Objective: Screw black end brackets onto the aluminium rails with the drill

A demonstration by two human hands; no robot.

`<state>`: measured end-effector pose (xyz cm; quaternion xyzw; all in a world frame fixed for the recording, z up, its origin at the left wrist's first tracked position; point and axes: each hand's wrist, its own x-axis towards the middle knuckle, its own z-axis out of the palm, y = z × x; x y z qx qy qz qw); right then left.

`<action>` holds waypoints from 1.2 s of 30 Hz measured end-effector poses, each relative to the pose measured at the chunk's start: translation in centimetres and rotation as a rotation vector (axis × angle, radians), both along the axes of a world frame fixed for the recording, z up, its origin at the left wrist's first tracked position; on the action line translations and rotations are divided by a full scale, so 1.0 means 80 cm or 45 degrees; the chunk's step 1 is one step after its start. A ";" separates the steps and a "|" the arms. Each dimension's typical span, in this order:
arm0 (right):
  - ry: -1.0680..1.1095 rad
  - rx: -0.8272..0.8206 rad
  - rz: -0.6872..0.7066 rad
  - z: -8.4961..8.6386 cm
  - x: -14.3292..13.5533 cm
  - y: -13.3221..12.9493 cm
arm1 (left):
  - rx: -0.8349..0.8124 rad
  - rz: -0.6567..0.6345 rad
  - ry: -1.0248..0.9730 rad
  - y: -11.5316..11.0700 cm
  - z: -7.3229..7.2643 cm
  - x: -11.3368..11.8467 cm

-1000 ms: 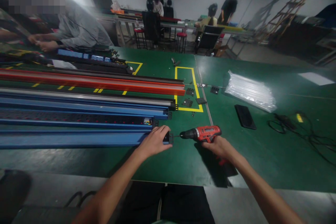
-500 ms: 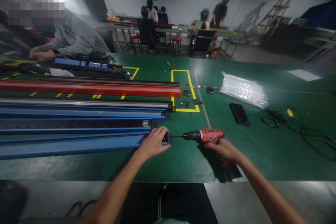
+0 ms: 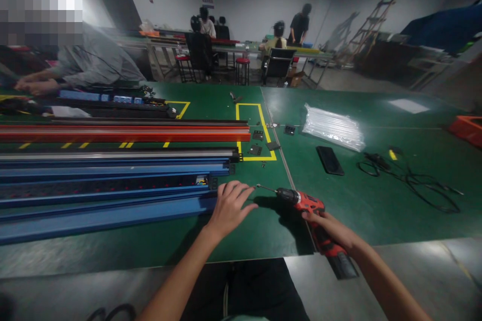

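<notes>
My right hand [image 3: 331,228] is wrapped round the grip of a red and black cordless drill [image 3: 311,203]. Its long thin bit [image 3: 268,188] points left, and a small bright piece, perhaps a screw, shows at the tip. Close to that tip is my left hand [image 3: 231,208], its thumb and index finger apart and nothing visible between them. Behind the left hand, the end of the nearest blue rail [image 3: 113,218] is hidden. A second blue rail [image 3: 113,200] with a dark inner strip lies just beyond, wires and a black end cap [image 3: 213,182] at its end.
Orange rails [image 3: 150,134] lie farther back. Small black parts [image 3: 256,149] sit around a yellow taped rectangle [image 3: 267,130]. To the right are a phone [image 3: 330,160], a plastic-wrapped bundle [image 3: 333,127] and a cable [image 3: 414,180]. A co-worker's hands [image 3: 37,84] rest at the far left.
The drill has drawn back from the rail end and tilted, its bit now angled up and left. My left hand has let go of the end cap and opened beside the bit tip.
</notes>
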<state>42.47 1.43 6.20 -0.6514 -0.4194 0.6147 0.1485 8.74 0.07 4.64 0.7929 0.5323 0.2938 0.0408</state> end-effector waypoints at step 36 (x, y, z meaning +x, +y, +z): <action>0.831 -0.228 -0.205 -0.022 0.041 -0.027 | -0.335 -0.187 -0.028 0.016 -0.033 0.186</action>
